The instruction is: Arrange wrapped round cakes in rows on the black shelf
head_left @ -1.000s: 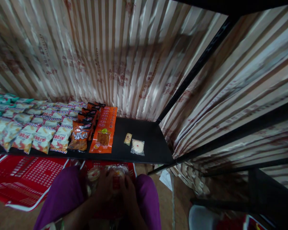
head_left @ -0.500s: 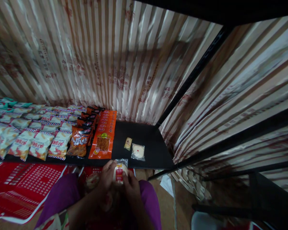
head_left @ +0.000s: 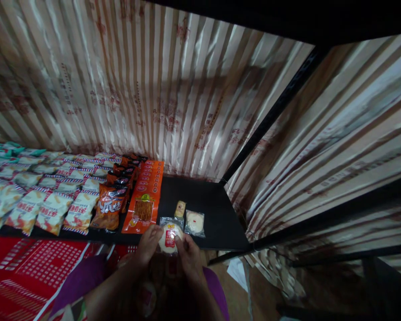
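Note:
Between my two hands is a round pale cake in a clear wrapper (head_left: 169, 238) with a red and yellow label facing up. My left hand (head_left: 149, 243) grips its left edge, and my right hand (head_left: 190, 253) pinches its right edge, thumb on top. The wrapped cake is over the front edge of the black shelf (head_left: 217, 207). Just beyond it on the shelf lie a small yellowish packet (head_left: 179, 208) and another pale wrapped cake (head_left: 195, 223). Left of these is a flat orange snack packet (head_left: 143, 198).
Rows of white snack bags (head_left: 53, 209) and orange-brown bags (head_left: 108, 207) fill the shelf's left side. A red plastic basket (head_left: 43, 267) sits below, near my knees. A black metal post (head_left: 270, 120) rises at the shelf's right end, before a striped curtain (head_left: 173, 80).
Both hands have moved slightly forward with the wrapped cake, which now overlaps the shelf's front edge more and shows its label flatter. The view has shifted a little.

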{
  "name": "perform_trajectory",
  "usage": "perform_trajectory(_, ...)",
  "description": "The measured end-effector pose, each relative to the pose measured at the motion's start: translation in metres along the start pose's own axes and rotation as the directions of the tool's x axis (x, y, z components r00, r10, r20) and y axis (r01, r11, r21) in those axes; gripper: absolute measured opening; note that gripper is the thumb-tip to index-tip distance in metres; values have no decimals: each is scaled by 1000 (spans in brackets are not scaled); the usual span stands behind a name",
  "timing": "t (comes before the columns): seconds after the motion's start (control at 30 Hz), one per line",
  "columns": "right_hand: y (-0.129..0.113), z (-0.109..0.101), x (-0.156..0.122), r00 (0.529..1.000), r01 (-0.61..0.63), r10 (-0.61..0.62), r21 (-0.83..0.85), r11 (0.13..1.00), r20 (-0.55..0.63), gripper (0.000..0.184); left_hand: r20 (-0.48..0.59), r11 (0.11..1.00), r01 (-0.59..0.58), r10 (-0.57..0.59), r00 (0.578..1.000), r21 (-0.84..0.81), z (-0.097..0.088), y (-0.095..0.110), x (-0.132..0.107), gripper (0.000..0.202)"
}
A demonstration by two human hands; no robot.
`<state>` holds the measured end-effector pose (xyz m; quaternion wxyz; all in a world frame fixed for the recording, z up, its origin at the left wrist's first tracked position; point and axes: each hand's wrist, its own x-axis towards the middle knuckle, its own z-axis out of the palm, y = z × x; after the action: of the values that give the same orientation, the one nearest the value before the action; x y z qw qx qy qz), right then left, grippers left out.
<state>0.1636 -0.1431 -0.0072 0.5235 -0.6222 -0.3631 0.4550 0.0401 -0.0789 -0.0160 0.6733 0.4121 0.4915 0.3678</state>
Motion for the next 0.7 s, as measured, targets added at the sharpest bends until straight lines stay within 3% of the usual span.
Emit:
perform_trajectory(0.2,-5,-2,26,1000,0,-1,-35,999,-19,43,-44,994,-55,59,997,91,4,17,14,34)
perform_trajectory(0.5,-7,-8,70,988,73,-86,-102,992,-130,57,-165,974,-79,116,979,214,14,18,57,23)
perform_trajectory(0.7,-19,-8,94,973,138,-171,-204,969,-158,48,-167,958,-136,182,969,254,20,28,85,19)
